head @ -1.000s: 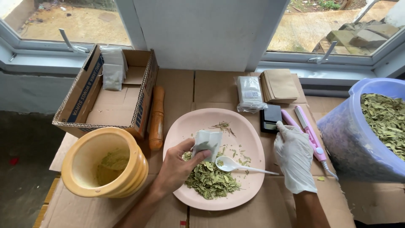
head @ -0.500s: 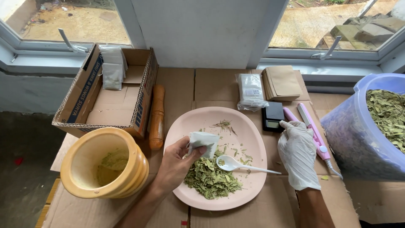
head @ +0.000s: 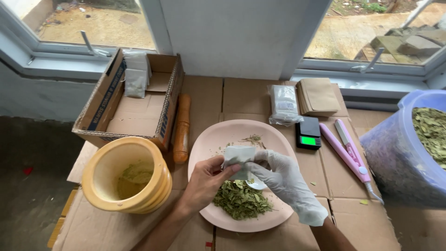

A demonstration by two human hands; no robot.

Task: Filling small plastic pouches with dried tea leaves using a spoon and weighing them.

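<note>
Two hands meet over one pink plate [head: 209,144]: the bare left hand [head: 204,179] and the right hand [head: 283,179] in a thin white glove. Both pinch one small white sachet [head: 238,155], soft and papery, thumbs and fingertips pressed together on its lower corners, so it hangs between them above the plate's middle. Just under the grip lies one heap of dry, crumpled green leaves [head: 241,200] on the near half of the plate, and the bowl of one white spoon [head: 256,185] shows between the heap and the gloved fingers. A few loose leaf bits lie beyond the grip toward the plate's far rim.

Left of the grip stands one round yellow mortar [head: 127,181], thick-walled and smooth, with greenish powder at its bottom. Between it and the plate lies one orange wooden pestle [head: 182,128], long and cylindrical. Farther left and beyond is one open corrugated cardboard box [head: 134,116] with a dark printed strip along its side flap; two white packets stand in its far corner.

Beyond the grip, to the right, lie one clear plastic pack of white sachets [head: 284,104] and one stack of flat brown paper envelopes [head: 318,96]. Nearer, right of the plate, sit one small black pocket scale [head: 308,133] with a lit green screen and one slim pink heat sealer [head: 349,151]. At the far right stands one translucent bluish tub [head: 395,153] holding dried leaves
</note>
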